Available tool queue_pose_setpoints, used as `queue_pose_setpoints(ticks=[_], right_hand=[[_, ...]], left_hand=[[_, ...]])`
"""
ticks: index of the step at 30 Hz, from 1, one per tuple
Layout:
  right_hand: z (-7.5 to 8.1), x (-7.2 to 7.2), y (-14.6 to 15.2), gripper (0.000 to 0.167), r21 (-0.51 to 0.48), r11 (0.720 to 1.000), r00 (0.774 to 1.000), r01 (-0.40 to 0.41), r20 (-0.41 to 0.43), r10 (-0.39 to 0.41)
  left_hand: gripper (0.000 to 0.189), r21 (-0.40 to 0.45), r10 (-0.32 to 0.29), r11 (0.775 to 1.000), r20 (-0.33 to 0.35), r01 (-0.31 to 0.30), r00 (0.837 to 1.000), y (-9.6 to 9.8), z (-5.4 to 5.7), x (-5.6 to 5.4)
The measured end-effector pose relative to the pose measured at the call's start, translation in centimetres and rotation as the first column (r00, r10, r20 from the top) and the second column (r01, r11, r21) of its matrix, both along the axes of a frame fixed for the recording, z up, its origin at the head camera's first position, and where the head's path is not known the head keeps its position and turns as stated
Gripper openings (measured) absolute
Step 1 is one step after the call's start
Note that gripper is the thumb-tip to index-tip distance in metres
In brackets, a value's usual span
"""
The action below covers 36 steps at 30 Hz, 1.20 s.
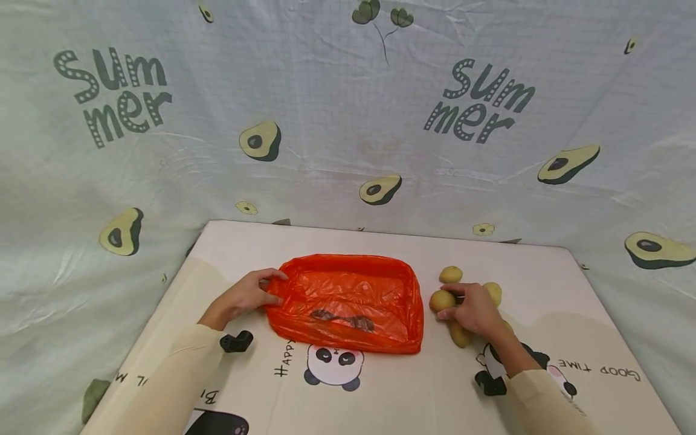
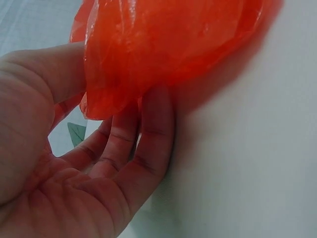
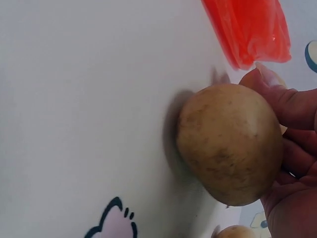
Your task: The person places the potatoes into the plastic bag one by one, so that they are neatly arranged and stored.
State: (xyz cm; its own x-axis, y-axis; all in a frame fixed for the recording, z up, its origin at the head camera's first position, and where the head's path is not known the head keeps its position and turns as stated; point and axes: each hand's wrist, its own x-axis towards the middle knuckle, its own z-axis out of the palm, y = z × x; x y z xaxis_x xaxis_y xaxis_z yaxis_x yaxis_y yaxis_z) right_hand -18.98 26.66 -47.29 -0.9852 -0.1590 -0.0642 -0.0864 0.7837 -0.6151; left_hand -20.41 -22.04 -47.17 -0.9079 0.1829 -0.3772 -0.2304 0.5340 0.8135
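Observation:
A red-orange plastic bag [image 1: 353, 296] lies spread in a rectangular, tray-like shape with raised sides and a dark print on it. At its left end my left hand [image 1: 251, 295] grips the edge. In the left wrist view, the fingers [image 2: 156, 129] of that hand curl beneath the bag's edge [image 2: 133, 54], their tips hidden by it. Just right of the bag, my right hand [image 1: 472, 308] holds a potato [image 1: 443, 300] between thumb and fingers. Another potato [image 3: 228, 144] looms large before the right thumb in the right wrist view and hides part of the hand.
Loose potatoes surround the right hand: one behind [image 1: 451, 274], one at its right [image 1: 492, 293], one below [image 1: 460, 335]. Black wrist devices sit by the left wrist [image 1: 236, 342] and right wrist [image 1: 490, 383]. A printed cloth [image 1: 326, 121] hangs behind the panda-patterned table [image 1: 380, 405].

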Motion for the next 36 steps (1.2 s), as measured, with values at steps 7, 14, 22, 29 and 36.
queue_pose_setpoints(ticks=[7,14,22,29,36], right_hand=[[0.6,0.0,-0.3,0.054,-0.036,0.999,1.000,-0.003,0.002,0.003],[1.3,-0.1,-0.9,0.055,-0.054,0.999,1.000,-0.005,0.017,0.006],[1.8,-0.2,-1.4,0.052,-0.081,0.997,0.999,0.008,0.052,-0.004],[2.3,-0.2,-1.9,0.051,-0.088,0.996,0.998,0.008,0.062,-0.002],[2.6,-0.1,-2.4,0.049,-0.109,0.994,0.998,-0.015,0.062,0.022]], left_hand=[[0.051,-0.001,-0.002,1.000,0.004,0.002,1.000,-0.1,0.0,0.0],[0.051,-0.002,-0.003,1.000,0.006,0.003,1.000,-0.2,0.0,0.0],[0.049,-0.008,-0.018,1.000,-0.014,0.018,1.000,-0.3,-0.2,-0.2],[0.049,-0.012,-0.019,1.000,-0.015,0.019,1.000,-0.5,-0.3,-0.1],[0.049,-0.005,-0.021,1.000,-0.007,0.021,1.000,-0.5,-0.3,-0.1]])
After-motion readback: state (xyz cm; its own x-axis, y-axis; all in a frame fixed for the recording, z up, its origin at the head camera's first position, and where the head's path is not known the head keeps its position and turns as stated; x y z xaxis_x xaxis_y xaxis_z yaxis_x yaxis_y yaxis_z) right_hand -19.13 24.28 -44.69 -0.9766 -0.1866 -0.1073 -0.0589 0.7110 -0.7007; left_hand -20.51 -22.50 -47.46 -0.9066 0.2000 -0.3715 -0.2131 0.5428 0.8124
